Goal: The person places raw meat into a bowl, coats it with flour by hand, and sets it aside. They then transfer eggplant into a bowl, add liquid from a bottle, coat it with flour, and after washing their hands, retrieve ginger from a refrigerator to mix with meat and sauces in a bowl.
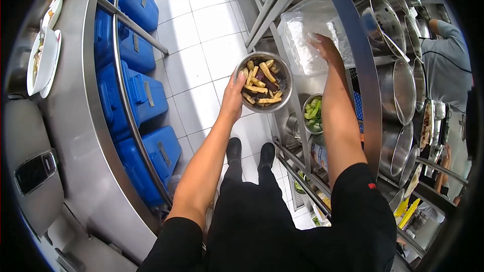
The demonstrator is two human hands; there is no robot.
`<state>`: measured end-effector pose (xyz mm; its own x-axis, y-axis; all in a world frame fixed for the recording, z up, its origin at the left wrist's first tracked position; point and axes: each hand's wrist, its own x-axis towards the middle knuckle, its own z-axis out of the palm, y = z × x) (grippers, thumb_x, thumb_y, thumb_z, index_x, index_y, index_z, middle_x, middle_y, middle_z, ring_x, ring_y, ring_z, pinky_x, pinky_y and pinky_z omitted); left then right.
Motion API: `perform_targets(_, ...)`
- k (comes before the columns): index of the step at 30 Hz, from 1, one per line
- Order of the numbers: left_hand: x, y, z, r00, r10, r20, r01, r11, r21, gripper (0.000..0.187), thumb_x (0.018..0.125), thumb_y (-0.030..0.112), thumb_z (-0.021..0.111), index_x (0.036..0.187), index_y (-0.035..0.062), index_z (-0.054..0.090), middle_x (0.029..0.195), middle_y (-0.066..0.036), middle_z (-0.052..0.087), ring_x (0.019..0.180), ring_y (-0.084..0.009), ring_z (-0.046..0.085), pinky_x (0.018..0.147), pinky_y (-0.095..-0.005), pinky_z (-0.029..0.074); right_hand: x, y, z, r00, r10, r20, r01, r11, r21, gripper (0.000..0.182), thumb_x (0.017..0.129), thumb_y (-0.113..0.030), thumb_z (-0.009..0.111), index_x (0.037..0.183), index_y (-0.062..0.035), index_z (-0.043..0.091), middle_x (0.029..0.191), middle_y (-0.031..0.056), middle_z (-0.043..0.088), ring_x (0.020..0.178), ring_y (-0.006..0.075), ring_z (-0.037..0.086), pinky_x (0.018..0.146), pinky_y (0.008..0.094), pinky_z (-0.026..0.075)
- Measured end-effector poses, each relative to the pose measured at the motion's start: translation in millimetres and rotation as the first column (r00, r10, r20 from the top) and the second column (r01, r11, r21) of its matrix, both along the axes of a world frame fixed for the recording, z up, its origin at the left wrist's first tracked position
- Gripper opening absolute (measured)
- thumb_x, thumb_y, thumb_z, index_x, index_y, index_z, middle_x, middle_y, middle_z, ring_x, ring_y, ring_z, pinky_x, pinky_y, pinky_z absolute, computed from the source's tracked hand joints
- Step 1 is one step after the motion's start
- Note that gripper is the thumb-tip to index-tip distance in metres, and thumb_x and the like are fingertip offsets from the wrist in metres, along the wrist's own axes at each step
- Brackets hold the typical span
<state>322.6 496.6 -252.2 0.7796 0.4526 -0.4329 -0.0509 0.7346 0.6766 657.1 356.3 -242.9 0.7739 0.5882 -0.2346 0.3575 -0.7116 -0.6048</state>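
Containers, biggest first. Four blue bins (136, 95) with lids sit in a row under the steel counter on your left; contents hidden. Clear plastic container (296, 22) is on the rack to your right; glare on it, can't tell what's inside. Stacked steel bowls (385, 85) stand along the rack's upper shelf, further right.

Your metal bowl (287, 98) is between counter and rack, held up above the floor. It's loaded with tan strips (256, 89) and some dark purple pieces, heaped toward the middle and near the rim in places. Left hand (233, 102) is clamped on its near-left side, thumb over the rim. Right hand (325, 48) is apart from the left, fingers open and extended, at the clear container; can't tell if it's touching. White bowl (48, 58) with food in it sits on a plate on the counter, far left. Smaller bowl (304, 112) on the rack holds leafy greens (313, 111), just beside your right forearm.

Edges: counter edge (96, 95) curves down your left, with a metal rail (128, 108) in front of the bins. Rack's upper shelf edge (370, 100) runs just beside your right forearm. Room to move is the white tiled floor (196, 55) running ahead, between bins and rack; your boots (267, 155) are on it.
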Motion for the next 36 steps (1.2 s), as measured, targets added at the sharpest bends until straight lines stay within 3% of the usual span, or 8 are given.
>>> perform_targets(4, 2.2, 10.5, 9.4, 0.997, 0.074, -0.026, -0.076, 0.996, -0.054, 0.065, 0.096, 0.049, 0.049, 0.14, 0.0031, 0.038, 0.136, -0.013, 0.048, 0.127, -0.0217, 0.043, 0.107, -0.0365, 0.034, -66.0, 22.7, 41.0, 0.985, -0.17, 0.015, 0.157, 0.936, 0.316, 0.031, 0.091, -0.029, 0.055, 0.103, -0.0033, 0.068, 0.094, 0.0204, 0.068, 0.085, 0.0341, 0.065, 0.077, 0.0407, 0.049)
perform_targets(9, 5.5, 40.0, 42.9, 0.998, 0.065, -0.027, -0.066, 0.997, -0.049, 0.067, 0.095, 0.053, 0.047, 0.14, 0.0042, 0.037, 0.135, -0.013, 0.048, 0.127, -0.0228, 0.044, 0.107, -0.0364, 0.036, -145.6, 49.4, 89.6, 0.991, 0.087, -0.1, -0.099, 0.987, -0.128, 0.033, 0.091, -0.031, 0.056, 0.103, -0.0021, 0.065, 0.092, 0.0246, 0.065, 0.087, 0.0396, 0.064, 0.078, 0.0433, 0.048)
perform_targets(13, 15.3, 48.0, 110.9, 0.948, 0.124, 0.295, -0.224, 0.915, 0.336, 0.065, 0.098, 0.05, 0.041, 0.138, -0.0007, 0.038, 0.136, -0.013, 0.048, 0.121, -0.0243, 0.051, 0.102, -0.0405, 0.042, -167.0, 49.5, 96.0, 0.991, -0.12, 0.056, 0.09, 0.92, 0.381, 0.033, 0.092, -0.032, 0.056, 0.105, -0.0028, 0.064, 0.088, 0.0253, 0.065, 0.084, 0.0398, 0.063, 0.075, 0.0422, 0.049)
perform_targets(15, 14.7, 44.0, 109.7, 0.956, 0.195, 0.219, -0.231, 0.961, 0.152, 0.063, 0.099, 0.05, 0.039, 0.136, -0.0007, 0.041, 0.134, -0.014, 0.051, 0.121, -0.026, 0.051, 0.102, -0.0418, 0.042, -177.6, 50.7, 95.6, 0.985, -0.17, -0.031, 0.164, 0.873, 0.459, 0.033, 0.092, -0.032, 0.057, 0.105, -0.003, 0.064, 0.085, 0.0249, 0.065, 0.082, 0.0394, 0.063, 0.074, 0.0411, 0.049)
perform_targets(20, 20.2, 61.0, 65.1, 0.98, 0.191, -0.058, -0.199, 0.963, -0.184, 0.067, 0.097, 0.055, 0.039, 0.129, -0.0031, 0.048, 0.13, -0.017, 0.054, 0.117, -0.026, 0.054, 0.102, -0.0401, 0.043, -164.8, 54.8, 100.6, 0.938, -0.11, -0.328, 0.097, 0.994, -0.054, 0.029, 0.092, -0.026, 0.056, 0.103, -0.0008, 0.064, 0.069, 0.0188, 0.063, 0.058, 0.0267, 0.063, 0.055, 0.0386, 0.048)
perform_targets(27, 21.1, 42.9, 77.6, 0.955, 0.25, 0.161, -0.282, 0.935, 0.216, 0.065, 0.098, 0.052, 0.042, 0.13, -0.0034, 0.049, 0.122, -0.013, 0.058, 0.112, -0.0206, 0.056, 0.097, -0.0339, 0.044, -176.4, 43.5, 60.1, 0.969, -0.178, 0.171, 0.058, 0.838, 0.543, 0.03, 0.092, -0.025, 0.056, 0.107, 0.0001, 0.062, 0.079, 0.0219, 0.065, 0.07, 0.0365, 0.064, 0.065, 0.0428, 0.05)
perform_targets(31, 21.9, 48.5, 41.5, 0.981, 0.189, 0.042, -0.19, 0.981, 0.039, 0.049, 0.096, 0.037, 0.055, 0.127, -0.0003, 0.051, 0.118, -0.011, 0.06, 0.107, -0.0191, 0.057, 0.096, -0.0333, 0.045, -162.4, 42.9, 68.2, 0.993, -0.064, -0.101, 0.072, 0.995, 0.071, 0.025, 0.09, -0.024, 0.057, 0.1, -0.0016, 0.065, 0.094, 0.0256, 0.064, 0.086, 0.0421, 0.062, 0.075, 0.0428, 0.049)
perform_targets(36, 17.5, 39.3, 30.8, 0.969, 0.234, 0.078, -0.236, 0.972, 0.012, 0.044, 0.095, 0.029, 0.057, 0.129, 0.001, 0.049, 0.118, -0.011, 0.059, 0.107, -0.0197, 0.057, 0.095, -0.034, 0.046, -101.3, 23.2, 54.1, 0.96, -0.179, 0.213, 0.154, 0.979, 0.132, 0.035, 0.087, -0.032, 0.059, 0.104, -0.0011, 0.064, 0.104, 0.0267, 0.063, 0.1, 0.0413, 0.06, 0.089, 0.0446, 0.047)
